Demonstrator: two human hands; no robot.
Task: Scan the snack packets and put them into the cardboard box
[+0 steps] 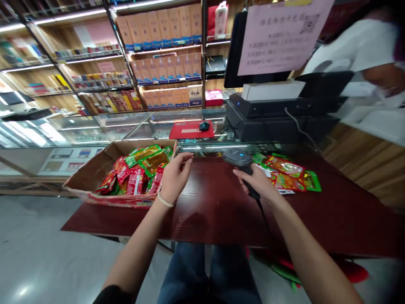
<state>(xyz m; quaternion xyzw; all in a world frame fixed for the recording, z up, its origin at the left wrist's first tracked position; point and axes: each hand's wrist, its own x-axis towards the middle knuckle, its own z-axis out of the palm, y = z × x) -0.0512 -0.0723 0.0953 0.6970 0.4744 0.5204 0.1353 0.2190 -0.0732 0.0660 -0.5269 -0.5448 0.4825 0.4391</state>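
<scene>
My right hand (261, 183) is wrapped round the handle of a black barcode scanner (238, 158), whose head shows a small blue light and points to the left. A cable runs down from the scanner's grip. My left hand (177, 175), with a pale band at the wrist, hovers beside the right side of an open cardboard box (85, 177). Its fingers are loosely bent, the thumb a little apart, and nothing shows in them. Red and green snack packets (136, 179) fill the box. More snack packets (287, 173) lie on the table just beyond my right hand.
The dark red table (209, 215) meets a glass display counter (107, 126). On the glass lie a red mouse pad (186, 131) and a mouse (204, 126). Black till equipment (268, 122) and a monitor with a pink notice (281, 38) stand behind. A person in white (360, 50) is at right.
</scene>
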